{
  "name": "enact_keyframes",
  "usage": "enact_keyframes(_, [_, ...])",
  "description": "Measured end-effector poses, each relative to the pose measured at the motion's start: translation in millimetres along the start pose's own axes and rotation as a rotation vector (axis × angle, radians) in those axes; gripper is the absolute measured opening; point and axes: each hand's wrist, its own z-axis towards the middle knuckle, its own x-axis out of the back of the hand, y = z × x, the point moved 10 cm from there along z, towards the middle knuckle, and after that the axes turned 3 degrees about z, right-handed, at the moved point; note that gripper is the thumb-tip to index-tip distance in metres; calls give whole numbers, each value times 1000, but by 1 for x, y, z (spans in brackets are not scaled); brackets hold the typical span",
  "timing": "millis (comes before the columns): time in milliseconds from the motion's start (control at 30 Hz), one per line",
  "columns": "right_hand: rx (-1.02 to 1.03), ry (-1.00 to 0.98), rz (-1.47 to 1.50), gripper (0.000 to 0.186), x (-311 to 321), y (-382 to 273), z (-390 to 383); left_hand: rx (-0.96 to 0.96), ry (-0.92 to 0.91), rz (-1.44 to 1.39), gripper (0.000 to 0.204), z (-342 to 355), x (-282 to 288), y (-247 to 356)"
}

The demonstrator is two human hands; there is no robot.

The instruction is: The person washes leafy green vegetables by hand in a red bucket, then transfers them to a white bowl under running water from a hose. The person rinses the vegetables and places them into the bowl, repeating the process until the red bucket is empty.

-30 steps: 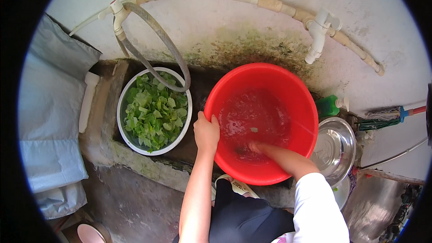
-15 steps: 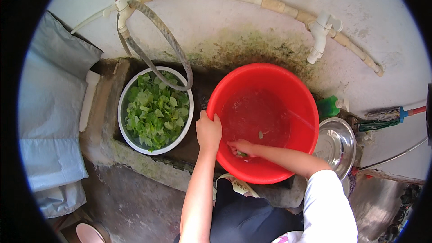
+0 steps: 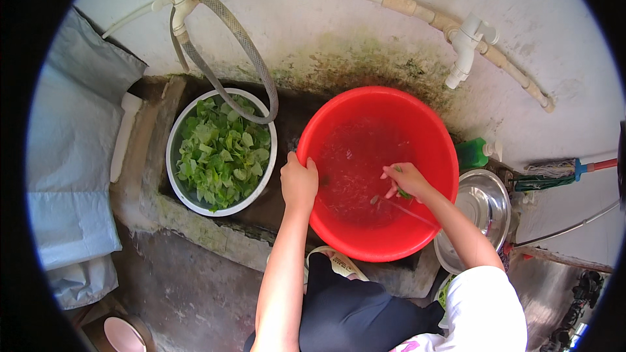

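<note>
A large red basin (image 3: 365, 248) holds rippling water, with a small leaf (image 3: 374, 200) loose in it. My left hand (image 3: 299, 182) is closed on the basin's left rim. Over the water on the right side is my right hand (image 3: 407, 180), its fingers curled round some green leaves (image 3: 403, 193), partly hidden by the fingers. To the left of the red basin stands a pale round basin (image 3: 173, 169) heaped with green leaves (image 3: 225, 156). A grey hose (image 3: 251, 58) loops down over its far right edge.
A white tap (image 3: 465, 49) sticks out of the wall at the right. Beside the red basin are a green bottle (image 3: 471, 154) and a shiny metal basin (image 3: 495, 205). A mop head (image 3: 551, 173) lies farther right. A grey curtain (image 3: 78, 156) hangs at the left.
My right hand has moved right and away from me, from the near left of the red basin to its right side, with leaves in it. My left hand keeps the rim.
</note>
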Motion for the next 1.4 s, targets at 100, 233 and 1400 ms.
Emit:
enact_keyframes(100, [42,22,-16,35,4,5,-2,-27,-2,-16,23,0,-1,1])
enact_keyframes(233, [29,65,-224,35,-6,11,16,-10,0,-6,23,0,0,-2])
enact_keyframes(1400, [174,86,528,24,-86,-37,45,-16,-17,46,21,1,4,-4])
